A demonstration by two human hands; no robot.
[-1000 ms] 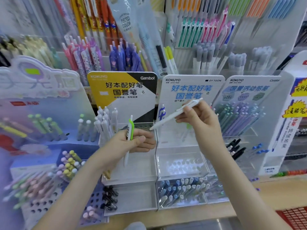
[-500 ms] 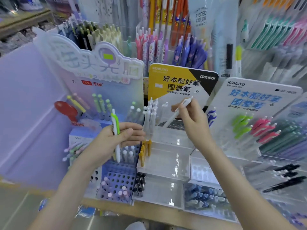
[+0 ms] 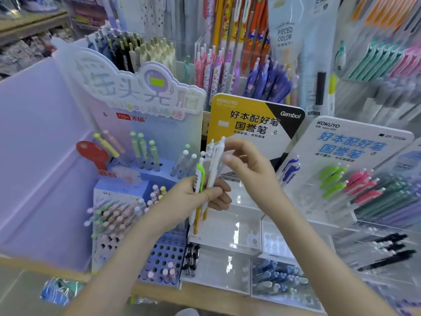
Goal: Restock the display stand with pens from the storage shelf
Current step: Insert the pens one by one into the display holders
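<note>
Both forearms enter from the lower edge, cut off by it, above the wooden tabletop. The left hand is clenched round two pens, its thumb laid across their fronts. The green-clip pen and the white pen stand nearly upright in that fist, side by side, with clip ends up and a slight lean to the right at the top. Their long axes run from the fist up toward the yellow card. Their lower ends are hidden by the palm. Amber tips show just below it, and I cannot tell whether they belong to these pens or to others in the stand.

The right hand is smeared by motion. Its fingertips curl against the upper part of the white pen, perhaps pinching it; I cannot tell for certain.

Just behind both hands sits the clear display stand, its front trays glaring. Farther back the hanging racks of pens blur together.
</note>
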